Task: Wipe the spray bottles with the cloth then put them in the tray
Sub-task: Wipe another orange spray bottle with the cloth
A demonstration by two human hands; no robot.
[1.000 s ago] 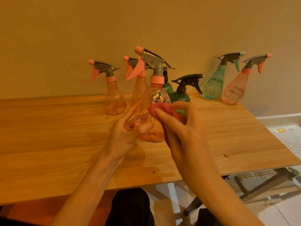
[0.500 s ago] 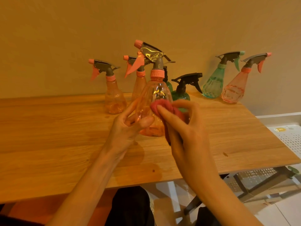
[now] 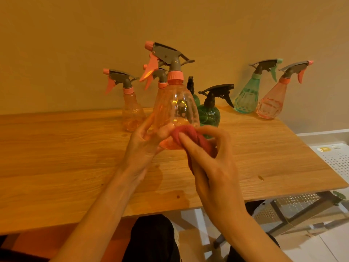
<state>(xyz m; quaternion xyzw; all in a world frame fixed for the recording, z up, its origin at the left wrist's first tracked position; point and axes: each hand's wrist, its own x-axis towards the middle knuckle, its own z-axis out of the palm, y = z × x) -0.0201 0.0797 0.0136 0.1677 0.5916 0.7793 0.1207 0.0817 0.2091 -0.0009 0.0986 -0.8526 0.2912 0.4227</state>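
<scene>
A clear pink spray bottle [image 3: 175, 108] with a grey and pink trigger head is held upright above the wooden table [image 3: 66, 157]. My left hand [image 3: 143, 146] grips its lower left side and base. My right hand [image 3: 211, 167] presses a bunched red cloth [image 3: 190, 135] against the bottle's lower right side. Behind stand two more pink bottles [image 3: 131, 110], one mostly hidden behind the held bottle. A dark green bottle [image 3: 210, 112] and a second one, partly hidden, stand right of them. A teal bottle [image 3: 247, 99] and a pink bottle [image 3: 272, 104] lean against the wall.
A white perforated tray [image 3: 336, 159] sits lower than the table off its right edge. The table's metal legs [image 3: 294, 214] and more white mesh show below the right corner. My dark-clothed lap [image 3: 151, 239] is under the front edge. A wall rises right behind the bottles.
The held bottle has risen and tipped more upright. The cloth has slid down from the bottle's middle to its lower side.
</scene>
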